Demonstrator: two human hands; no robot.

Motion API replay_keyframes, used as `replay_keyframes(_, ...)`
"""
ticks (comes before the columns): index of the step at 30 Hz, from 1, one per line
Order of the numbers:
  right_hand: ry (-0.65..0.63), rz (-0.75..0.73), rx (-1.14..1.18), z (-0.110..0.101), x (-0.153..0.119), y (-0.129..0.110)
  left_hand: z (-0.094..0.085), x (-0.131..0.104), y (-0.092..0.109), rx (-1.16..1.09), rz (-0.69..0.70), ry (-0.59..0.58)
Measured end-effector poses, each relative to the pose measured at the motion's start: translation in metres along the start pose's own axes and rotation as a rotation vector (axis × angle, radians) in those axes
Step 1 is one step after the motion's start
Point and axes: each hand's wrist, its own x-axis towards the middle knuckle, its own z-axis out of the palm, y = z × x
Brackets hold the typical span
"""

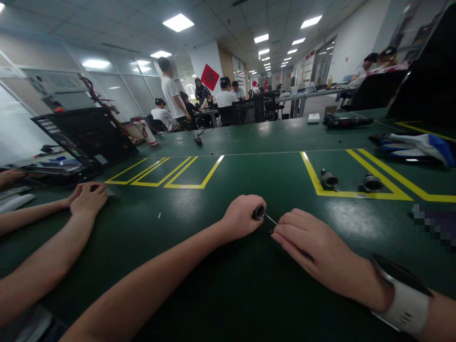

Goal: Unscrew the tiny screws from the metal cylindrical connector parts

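My left hand (244,216) is closed around a dark cylindrical metal part (259,212), its round open end turned toward my right hand. From the pinched fingers of my right hand (311,237) a thin metal rod (270,218) reaches to that open end; its exact kind cannot be made out. A small dark ring (270,232) is just beside my right fingertips, on the green tabletop. Two similar metal parts, one at left (329,178) and one at right (372,182), stand inside a yellow-taped box farther off.
At left, a co-worker's hands (89,197) rest on the table near a black equipment case (89,142). Yellow tape boxes (185,186) mark the surface. A black tool (345,121), a white box (313,118) and blue-white gloves (420,145) lie at the far right.
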Motion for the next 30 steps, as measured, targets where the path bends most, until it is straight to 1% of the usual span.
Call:
replay_keyframes(1, 0.001, 0.002, -0.013, 0.001, 0.002, 0.0, 0.0, 0.001, -0.001, 0.022, 0.013, 0.004)
replay_keyframes(3, 0.028, 0.056, 0.049, 0.0, 0.007, 0.002, 0.0, 0.003, -0.004, 0.062, 0.045, -0.004)
replay_keyframes(5, 0.058, 0.168, 0.182, -0.002, 0.011, 0.006, 0.0, 0.004, -0.006, 0.084, 0.072, -0.025)
replay_keyframes(8, 0.088, 0.387, 0.422, -0.006, 0.014, 0.016, -0.001, 0.005, -0.008, 0.085, 0.109, -0.056)
replay_keyframes(10, 0.108, 0.492, 0.599, -0.007, 0.014, 0.023, -0.002, 0.005, -0.008, 0.077, 0.131, -0.073)
replay_keyframes(14, 0.136, 0.603, 0.898, -0.003, 0.014, 0.032, 0.0, 0.005, -0.01, 0.036, 0.149, -0.058)
replay_keyframes(17, 0.153, 0.654, 1.003, -0.002, 0.015, 0.033, 0.002, 0.005, -0.014, -0.011, 0.16, -0.035)
replay_keyframes(19, 0.162, 0.666, 1.014, -0.002, 0.015, 0.032, 0.003, 0.005, -0.015, -0.04, 0.164, -0.029)
replay_keyframes(21, 0.173, 0.626, 0.941, -0.003, 0.014, 0.03, 0.002, 0.005, -0.015, -0.044, 0.158, -0.031)
replay_keyframes(24, 0.144, 0.495, 0.668, -0.004, 0.013, 0.026, 0.0, 0.004, -0.012, 0.021, 0.153, -0.045)
replay_keyframes(26, 0.096, 0.452, 0.52, -0.005, 0.012, 0.025, -0.002, 0.004, -0.008, 0.086, 0.169, -0.061)
replay_keyframes(28, 0.07, 0.458, 0.508, -0.006, 0.013, 0.025, -0.003, 0.003, -0.005, 0.133, 0.186, -0.074)
replay_keyframes(30, 0.079, 0.486, 0.603, -0.005, 0.013, 0.028, -0.004, 0.002, -0.002, 0.152, 0.192, -0.085)
